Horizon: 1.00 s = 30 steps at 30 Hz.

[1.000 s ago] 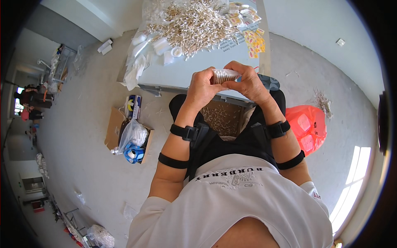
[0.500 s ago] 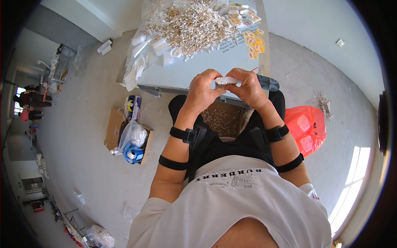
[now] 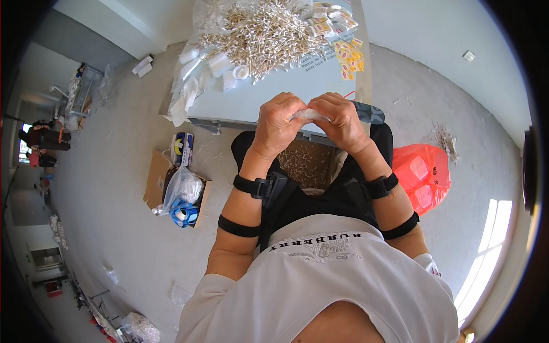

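My left hand [image 3: 280,120] and my right hand [image 3: 341,120] meet above the near edge of the table [image 3: 229,108]. Both are closed, fingers curled and thumbs inward, on a small whitish pack of cotton swabs [image 3: 310,115] that spans the gap between them. Much of the pack is hidden by the fingers, and its wrapping looks like clear plastic. Farther back on the table lies a big loose heap of cotton swabs [image 3: 266,43]. Yellow-and-white printed cards [image 3: 349,57] lie at its right, and a round white tub [image 3: 241,72] stands at its near left.
Below the table edge, between my knees, is a box holding loose swabs [image 3: 306,166]. An open carton [image 3: 157,180] with plastic bags stands on the floor at left. A red plastic bag [image 3: 420,174] rests at right. People [image 3: 43,137] stand far left.
My hands have drawn closer together and turned the pack, so its swab ends no longer show and a smooth whitish side faces me. My view has shifted slightly.
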Available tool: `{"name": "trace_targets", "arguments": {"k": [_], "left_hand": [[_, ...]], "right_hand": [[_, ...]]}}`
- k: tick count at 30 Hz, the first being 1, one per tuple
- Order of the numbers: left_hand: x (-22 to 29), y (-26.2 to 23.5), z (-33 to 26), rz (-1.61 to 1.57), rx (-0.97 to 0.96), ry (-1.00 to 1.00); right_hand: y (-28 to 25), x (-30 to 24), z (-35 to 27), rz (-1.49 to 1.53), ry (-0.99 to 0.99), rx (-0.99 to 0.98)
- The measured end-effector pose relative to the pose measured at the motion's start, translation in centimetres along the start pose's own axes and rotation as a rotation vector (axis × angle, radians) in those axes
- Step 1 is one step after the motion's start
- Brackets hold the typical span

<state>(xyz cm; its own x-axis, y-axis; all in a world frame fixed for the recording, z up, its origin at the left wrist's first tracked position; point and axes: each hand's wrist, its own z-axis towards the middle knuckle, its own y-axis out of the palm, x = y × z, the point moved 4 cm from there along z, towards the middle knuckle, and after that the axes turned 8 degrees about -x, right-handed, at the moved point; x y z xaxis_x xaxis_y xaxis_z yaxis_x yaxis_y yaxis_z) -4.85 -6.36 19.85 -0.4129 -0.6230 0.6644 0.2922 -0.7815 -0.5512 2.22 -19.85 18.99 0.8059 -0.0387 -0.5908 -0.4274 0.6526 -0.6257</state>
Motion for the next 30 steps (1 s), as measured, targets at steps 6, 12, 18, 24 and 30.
{"name": "trace_targets", "arguments": {"k": [6, 12, 18, 24, 30], "left_hand": [[0.9, -0.2, -0.3, 0.114, 0.061, 0.08], [0.7, 1.3, -0.5, 0.077, 0.181, 0.054], [-5.5, 4.8, 0.1, 0.022, 0.056, -0.299], [-9.1, 8.9, -1.3, 0.002, -0.051, -0.342], [-10.6, 10.2, -2.1, -0.376, -0.088, -0.508]], "right_hand": [[0.5, 3.4, -1.7, 0.632, 0.352, -0.015], [0.8, 3.0, -2.7, 1.335, 0.766, -0.052], [2.3, 6.6, -3.8, 0.492, 0.477, 0.066], [5.6, 10.6, -6.2, 0.659, 0.648, 0.132], [5.8, 11.7, -6.8, 0.733, 0.752, 0.201]]}}
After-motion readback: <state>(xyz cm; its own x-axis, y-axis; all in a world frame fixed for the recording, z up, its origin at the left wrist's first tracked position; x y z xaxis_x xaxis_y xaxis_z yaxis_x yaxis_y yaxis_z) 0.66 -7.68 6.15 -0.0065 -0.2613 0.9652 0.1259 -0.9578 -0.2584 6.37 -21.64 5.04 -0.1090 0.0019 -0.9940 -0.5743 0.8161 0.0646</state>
